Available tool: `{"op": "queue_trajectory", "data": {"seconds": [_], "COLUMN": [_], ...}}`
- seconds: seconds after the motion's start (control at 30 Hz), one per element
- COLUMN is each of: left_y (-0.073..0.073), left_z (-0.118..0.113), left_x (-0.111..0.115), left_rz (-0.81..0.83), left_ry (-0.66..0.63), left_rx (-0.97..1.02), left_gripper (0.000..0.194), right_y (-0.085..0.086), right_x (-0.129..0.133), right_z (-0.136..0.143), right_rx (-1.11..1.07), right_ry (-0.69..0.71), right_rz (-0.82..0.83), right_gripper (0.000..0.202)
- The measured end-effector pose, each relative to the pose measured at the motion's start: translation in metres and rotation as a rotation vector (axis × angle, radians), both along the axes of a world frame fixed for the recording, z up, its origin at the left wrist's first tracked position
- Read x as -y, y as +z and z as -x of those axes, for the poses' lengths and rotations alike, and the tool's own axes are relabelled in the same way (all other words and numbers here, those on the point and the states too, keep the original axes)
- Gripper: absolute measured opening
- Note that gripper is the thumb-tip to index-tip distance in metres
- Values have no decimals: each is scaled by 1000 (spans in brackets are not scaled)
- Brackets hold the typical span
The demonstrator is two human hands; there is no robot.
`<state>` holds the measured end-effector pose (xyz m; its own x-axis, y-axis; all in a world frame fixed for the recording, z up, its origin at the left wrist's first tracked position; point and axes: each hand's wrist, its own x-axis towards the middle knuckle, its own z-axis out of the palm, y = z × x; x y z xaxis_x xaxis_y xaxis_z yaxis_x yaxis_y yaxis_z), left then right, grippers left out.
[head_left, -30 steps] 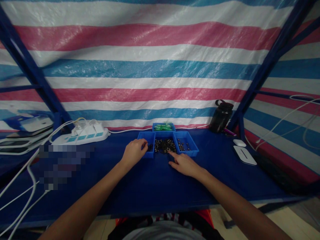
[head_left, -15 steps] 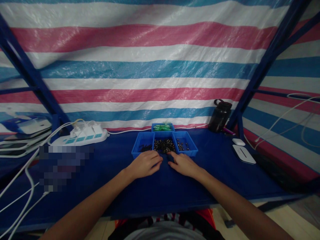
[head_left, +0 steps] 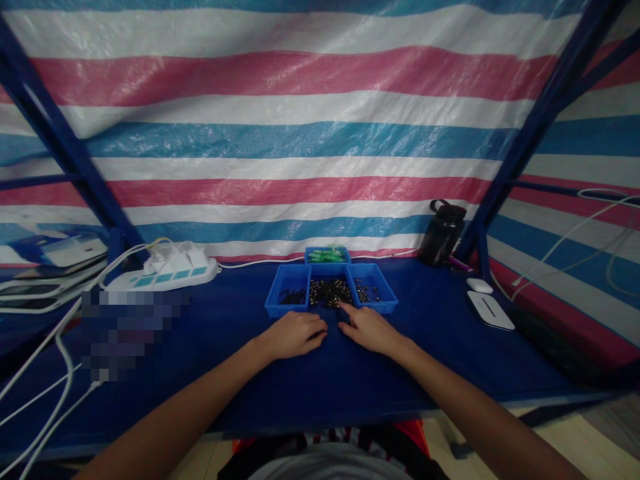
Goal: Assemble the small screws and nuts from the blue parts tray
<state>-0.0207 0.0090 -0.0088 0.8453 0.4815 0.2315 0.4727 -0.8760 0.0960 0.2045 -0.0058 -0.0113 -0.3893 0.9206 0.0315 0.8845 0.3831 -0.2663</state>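
Observation:
My left hand [head_left: 295, 334] rests on the blue table just in front of the left blue bin [head_left: 270, 301], its fingers curled together; whatever is inside them, if anything, is hidden. That bin contains dark thin pieces [head_left: 293, 296]. My right hand [head_left: 369, 328] has its index finger stretched out to the near edge of a heap of small black and brass-coloured parts [head_left: 330, 292] in the middle bin. Its other fingers are partly bent, and I see nothing held. Beside it, the right blue bin [head_left: 386, 301] contains a few small metallic parts [head_left: 367, 292].
Behind the middle bin, a small blue bin [head_left: 308, 255] holds green packets [head_left: 327, 255]. A white power strip [head_left: 165, 278] with plugs and cables lies at left. To the right are a dark bottle [head_left: 442, 235] and a flat white device [head_left: 490, 310]. Striped sheeting [head_left: 300, 140] hangs behind.
My left hand has drawn back slightly from the bins, uncovering more of the left bin's front. My right hand stays almost in place, its index finger at the heap. The view has shifted a little.

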Motion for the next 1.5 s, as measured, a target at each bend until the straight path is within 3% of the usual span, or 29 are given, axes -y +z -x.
{"op": "queue_trajectory", "data": {"seconds": [0.2,0.37,0.53,1.07,1.5], "left_y": [2,3,1,-2,-2], "left_z": [-1,-1,0,0,0], "left_x": [1,0,0,-2,-2], "left_rz": [20,23,29,39,49], "left_ry": [12,7,9,24,25], "left_rx": [-25,-37,-31,-45,-43], "left_gripper": [16,15,14,16,15], "right_y": [2,0,-1,-4,-1], "right_x": [1,0,0,0,2], "right_z": [-1,-1,-2,0,4], "right_rx": [-46,-28,-60,-90,-54], "right_ry": [13,9,58,90,40], "right_rz": [1,-4,-7,-83,-28], "right_gripper": [44,51,39,27,24]}}
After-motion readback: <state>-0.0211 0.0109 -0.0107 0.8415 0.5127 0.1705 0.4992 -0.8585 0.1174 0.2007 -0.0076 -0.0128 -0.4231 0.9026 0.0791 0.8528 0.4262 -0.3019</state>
